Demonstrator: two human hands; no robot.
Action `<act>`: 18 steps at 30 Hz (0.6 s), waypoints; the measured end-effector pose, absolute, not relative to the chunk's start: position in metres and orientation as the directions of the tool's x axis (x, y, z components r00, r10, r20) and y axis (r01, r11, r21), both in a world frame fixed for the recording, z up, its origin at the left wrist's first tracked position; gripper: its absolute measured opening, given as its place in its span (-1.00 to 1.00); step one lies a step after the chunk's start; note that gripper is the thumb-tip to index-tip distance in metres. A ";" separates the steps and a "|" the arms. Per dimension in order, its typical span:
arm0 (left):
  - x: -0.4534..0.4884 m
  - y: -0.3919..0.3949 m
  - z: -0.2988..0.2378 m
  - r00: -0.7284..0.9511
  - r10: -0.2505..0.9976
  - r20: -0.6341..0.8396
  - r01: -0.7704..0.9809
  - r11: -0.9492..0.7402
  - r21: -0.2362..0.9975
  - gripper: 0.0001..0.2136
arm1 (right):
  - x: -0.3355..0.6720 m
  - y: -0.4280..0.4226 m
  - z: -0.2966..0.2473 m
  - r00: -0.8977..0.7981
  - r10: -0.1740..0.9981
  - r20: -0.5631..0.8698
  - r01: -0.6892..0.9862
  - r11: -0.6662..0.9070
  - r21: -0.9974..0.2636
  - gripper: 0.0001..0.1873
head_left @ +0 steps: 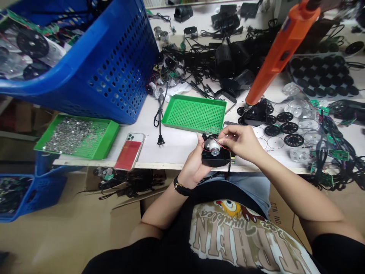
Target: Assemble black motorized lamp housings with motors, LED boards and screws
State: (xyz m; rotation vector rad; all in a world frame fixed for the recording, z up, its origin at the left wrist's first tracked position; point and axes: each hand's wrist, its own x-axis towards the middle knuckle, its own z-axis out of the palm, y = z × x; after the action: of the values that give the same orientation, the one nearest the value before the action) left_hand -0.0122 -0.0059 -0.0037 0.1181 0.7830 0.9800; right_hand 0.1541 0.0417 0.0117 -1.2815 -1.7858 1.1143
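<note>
At the table's front edge, my left hand (194, 165) is wrapped round a black plastic housing (216, 160) with its open side up. A small motor (213, 147), white with a silver end, sits in the housing, and a thin red wire (224, 146) runs beside it. Thumb and fingers of my right hand (241, 141) are pinched together at the red wire, over the housing's right side; the fingertips partly hide what they grip. Just beyond my hands lies a green perforated tray (194, 114).
An orange electric screwdriver (278, 59) hangs at the right above black discs (293, 139) and clear discs. A blue basket (114, 72) of parts stands left. Near it are a green tray (105, 139) of screws, a phone (129, 152) and a plug (161, 140). Black cables (327, 140) pile up right.
</note>
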 end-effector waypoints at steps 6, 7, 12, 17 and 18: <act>-0.022 -0.003 -0.005 0.339 0.737 -0.585 -0.673 0.625 0.397 -0.47 | 0.158 0.049 0.009 -0.327 0.943 -0.069 0.228 0.008 -0.974 -0.85; -0.023 -0.003 -0.007 0.346 0.735 -0.583 -0.670 0.629 0.394 -0.48 | 0.159 0.049 0.007 -0.322 0.945 -0.062 0.213 0.008 -0.977 -0.84; -0.023 -0.003 -0.013 0.360 0.747 -0.559 -0.676 0.622 0.395 -0.51 | 0.161 0.045 -0.001 -0.270 0.963 -0.022 0.147 0.019 -0.989 -0.79; -0.018 -0.004 -0.007 0.319 0.752 -0.577 -0.694 0.600 0.398 -0.48 | 0.166 0.037 -0.005 -0.171 0.985 -0.023 0.037 -0.017 -0.999 -0.76; -0.017 -0.004 -0.005 0.315 0.748 -0.585 -0.695 0.601 0.395 -0.45 | 0.167 0.035 -0.006 -0.157 0.987 -0.028 0.012 -0.027 -1.000 -0.74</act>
State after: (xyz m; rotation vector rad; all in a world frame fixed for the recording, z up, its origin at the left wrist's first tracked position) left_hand -0.0175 -0.0039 -0.0053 0.0743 0.8123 0.9515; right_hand 0.1669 0.0350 -0.0063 -1.1578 -1.3190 1.3413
